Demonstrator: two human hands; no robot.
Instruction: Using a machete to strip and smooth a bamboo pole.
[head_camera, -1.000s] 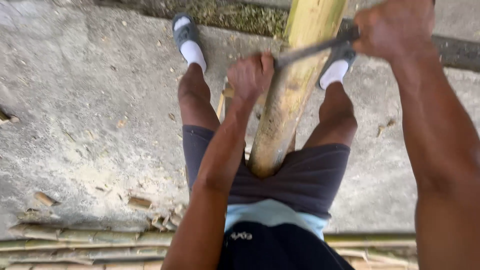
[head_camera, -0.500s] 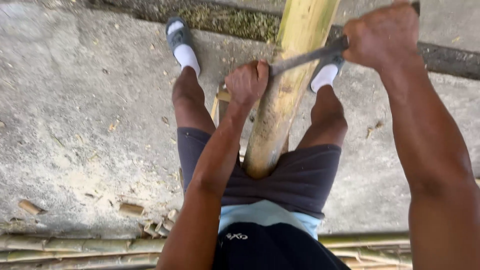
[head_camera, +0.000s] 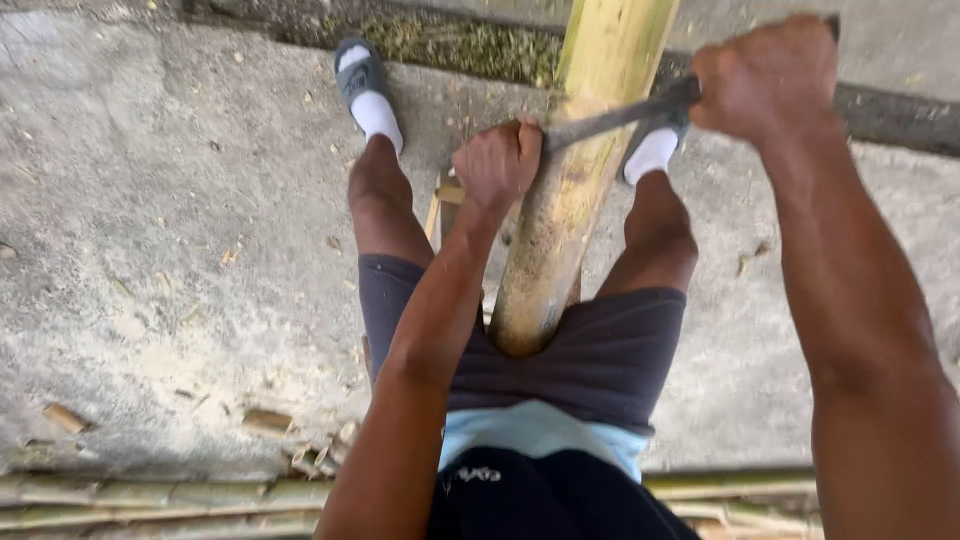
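Both grips fisted on flat metal blade (head_camera: 610, 118), left hand (head_camera: 497, 162), right hand (head_camera: 768, 78), round bamboo pole (head_camera: 570, 190)

You have a thick yellow-green bamboo pole (head_camera: 570, 190) between your legs. It runs from your lap up toward 12 o'clock, leaning a little right. A thin dark metal blade (head_camera: 610, 118) lies flat across it, tipped up toward 2 o'clock, touching the pole.

Smooth yellow-green bamboo pole (head_camera: 570, 190), dull grey metal blade (head_camera: 610, 118), rough matt concrete floor (head_camera: 170, 230).
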